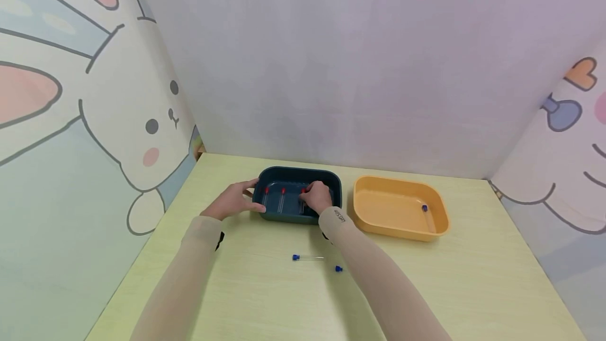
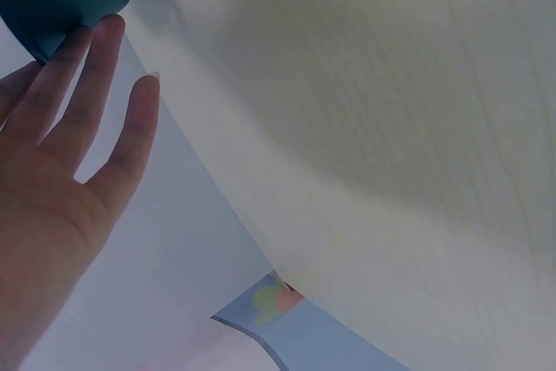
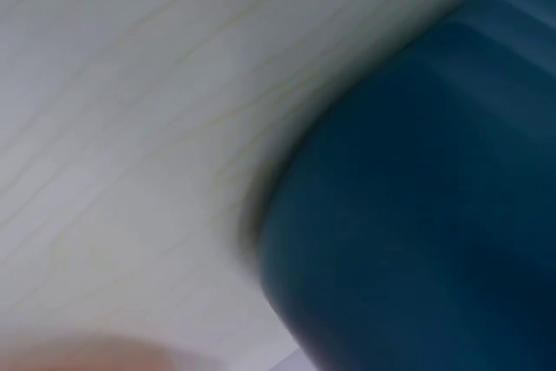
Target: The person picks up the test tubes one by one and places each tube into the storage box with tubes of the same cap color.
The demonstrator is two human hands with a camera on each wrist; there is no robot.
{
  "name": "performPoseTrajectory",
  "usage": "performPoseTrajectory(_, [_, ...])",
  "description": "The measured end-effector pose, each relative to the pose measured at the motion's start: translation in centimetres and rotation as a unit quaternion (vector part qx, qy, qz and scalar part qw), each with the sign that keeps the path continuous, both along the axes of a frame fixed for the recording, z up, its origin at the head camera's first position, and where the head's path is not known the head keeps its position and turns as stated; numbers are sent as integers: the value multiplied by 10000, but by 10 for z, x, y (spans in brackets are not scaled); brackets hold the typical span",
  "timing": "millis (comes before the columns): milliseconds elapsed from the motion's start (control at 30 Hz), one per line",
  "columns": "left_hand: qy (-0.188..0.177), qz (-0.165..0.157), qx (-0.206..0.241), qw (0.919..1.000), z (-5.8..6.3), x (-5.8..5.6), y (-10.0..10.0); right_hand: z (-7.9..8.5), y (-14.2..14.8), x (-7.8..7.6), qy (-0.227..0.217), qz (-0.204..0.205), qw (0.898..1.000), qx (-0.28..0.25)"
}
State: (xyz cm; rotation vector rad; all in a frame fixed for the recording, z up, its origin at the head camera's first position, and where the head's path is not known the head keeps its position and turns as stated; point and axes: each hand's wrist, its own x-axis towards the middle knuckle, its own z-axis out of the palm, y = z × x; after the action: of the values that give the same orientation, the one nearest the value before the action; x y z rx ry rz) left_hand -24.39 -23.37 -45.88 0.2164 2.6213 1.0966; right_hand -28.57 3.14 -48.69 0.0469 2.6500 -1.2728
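Note:
A dark blue bin [image 1: 289, 218] stands near the back of the table. Two red-capped test tubes [image 1: 281, 201] lie side by side in its left half. My right hand [image 1: 319, 197] reaches into the bin and pinches a third test tube near its red cap [image 1: 303, 191]. My left hand [image 1: 234, 201] rests against the bin's left end, its straight, spread fingers touching the wall in the left wrist view. The right wrist view shows the outer wall [image 3: 417, 197] of the bin, with the fingers mostly out of frame.
To the right is an orange bin [image 1: 395, 229] with a blue-capped test tube [image 1: 428, 217] inside. Another blue-capped test tube [image 1: 307, 258] lies on the table in front. A blue cap [image 1: 338, 268] shows beside the right sleeve. A curtain-like backdrop [image 1: 350, 67] hangs behind the table.

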Motion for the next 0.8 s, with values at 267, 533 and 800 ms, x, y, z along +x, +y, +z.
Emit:
performPoseTrajectory(267, [18,-26,9,10000,0,1,-1,5,2,2,-107,4,9999,78])
performPoseTrajectory(533, [11,-15,26,10000,0,2,0,10,6,5,-89,102,9998,172])
performPoseTrajectory(800, [7,-21,-15,10000,1,2,1,21,16,7,227,424,9988,41])
